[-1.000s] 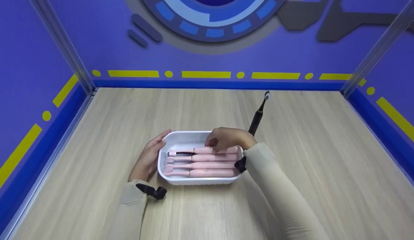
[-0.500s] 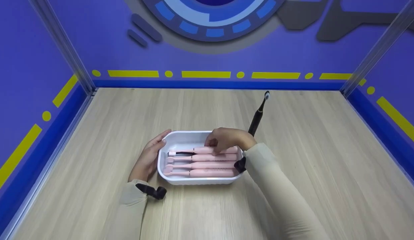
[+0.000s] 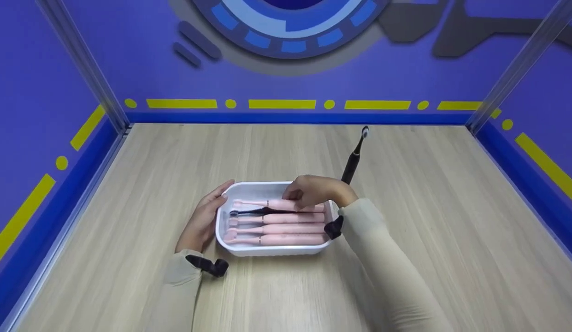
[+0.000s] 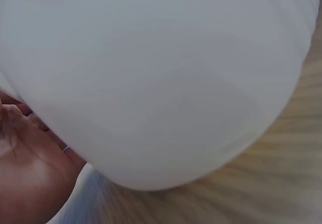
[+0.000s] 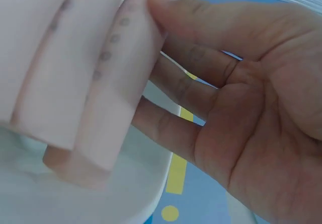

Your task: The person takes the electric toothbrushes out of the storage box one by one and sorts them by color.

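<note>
My right hand point(image 3: 314, 190) is pinching a pink toothbrush point(image 3: 275, 204) by its handle. My thumb is on one side of it and my fingers are on the other. This toothbrush is in the white box point(image 3: 274, 251), on the far side from me, and its head points over to my left hand point(image 3: 203, 216).

My left hand holds the box at its left end. My thumb is on the rim and my fingers go along the outside.

Just on my side of the pinched toothbrush is a thin black toothbrush point(image 3: 252, 212). Next, nearer to me, three more pink toothbrushes point(image 3: 292, 229) lie in a row, with their heads toward my left hand too.

Past my right wrist, outside the box, is a bigger black toothbrush point(image 3: 351, 167) with its head pointing away from me. My wrist hides its bottom end. Under the box is a wooden table point(image 3: 147, 216).
</note>
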A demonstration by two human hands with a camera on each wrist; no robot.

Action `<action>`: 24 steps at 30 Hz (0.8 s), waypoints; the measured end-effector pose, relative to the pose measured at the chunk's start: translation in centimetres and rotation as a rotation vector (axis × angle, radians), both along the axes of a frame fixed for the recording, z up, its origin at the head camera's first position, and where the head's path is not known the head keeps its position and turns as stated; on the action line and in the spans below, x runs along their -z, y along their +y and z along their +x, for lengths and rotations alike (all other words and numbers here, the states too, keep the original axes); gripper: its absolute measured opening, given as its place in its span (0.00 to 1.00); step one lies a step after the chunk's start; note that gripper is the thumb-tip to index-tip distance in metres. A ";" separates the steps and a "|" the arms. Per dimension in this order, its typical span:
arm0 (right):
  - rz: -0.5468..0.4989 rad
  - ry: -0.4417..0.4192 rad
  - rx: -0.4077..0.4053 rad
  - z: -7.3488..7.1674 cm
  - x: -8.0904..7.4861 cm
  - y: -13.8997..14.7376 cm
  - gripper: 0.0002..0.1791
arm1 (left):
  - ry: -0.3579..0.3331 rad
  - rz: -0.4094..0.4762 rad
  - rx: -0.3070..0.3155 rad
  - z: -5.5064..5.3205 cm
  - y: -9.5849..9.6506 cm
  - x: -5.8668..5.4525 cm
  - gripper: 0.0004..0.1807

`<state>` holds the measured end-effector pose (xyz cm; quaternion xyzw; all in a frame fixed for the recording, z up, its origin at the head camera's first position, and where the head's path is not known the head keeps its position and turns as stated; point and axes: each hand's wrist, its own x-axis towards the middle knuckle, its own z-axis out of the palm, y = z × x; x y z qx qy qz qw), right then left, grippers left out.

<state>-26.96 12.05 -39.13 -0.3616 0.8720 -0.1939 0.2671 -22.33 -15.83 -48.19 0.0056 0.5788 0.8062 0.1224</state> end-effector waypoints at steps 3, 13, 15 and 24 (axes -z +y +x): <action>-0.047 0.003 -0.003 -0.1 0.1 0.3 0.17 | 0.001 -0.020 0.006 0.1 -0.1 0.1 0.26; -0.138 -0.011 0.056 0.1 -0.4 1.1 0.20 | 0.011 -0.017 0.003 0.1 -0.1 0.0 0.26; -0.137 -0.006 0.059 0.2 -0.4 1.1 0.20 | 0.009 -0.017 0.000 0.1 -0.1 -0.1 0.26; -0.172 -0.029 0.104 0.3 -0.4 1.7 0.21 | 0.020 -0.013 -0.003 0.1 0.0 -0.1 0.26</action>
